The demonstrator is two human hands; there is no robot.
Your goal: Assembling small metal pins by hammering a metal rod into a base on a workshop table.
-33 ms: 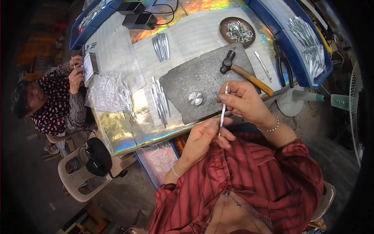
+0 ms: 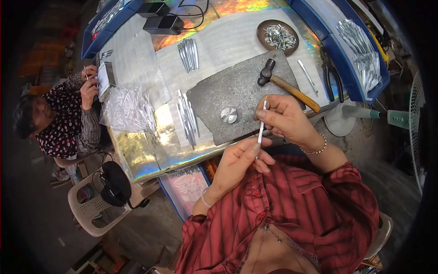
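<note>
Both my hands hold one thin silver metal strip (image 2: 261, 130) upright in front of my chest, at the near edge of the table. My right hand (image 2: 285, 119) pinches its upper part, and my left hand (image 2: 241, 160) pinches its lower end. Just beyond them a dark grey stone slab (image 2: 242, 84) lies on the table, with a small round metal disc (image 2: 229, 115) on it. A wooden-handled hammer (image 2: 286, 86) rests on the slab's right side, close to my right hand.
Bundles of similar strips (image 2: 188, 118) lie left of the slab, with more (image 2: 188, 55) further back. A round dish of small metal bits (image 2: 277, 36), pliers (image 2: 331, 73) and a blue tray of strips (image 2: 362, 52) sit right. Another person (image 2: 59, 123) works at the left.
</note>
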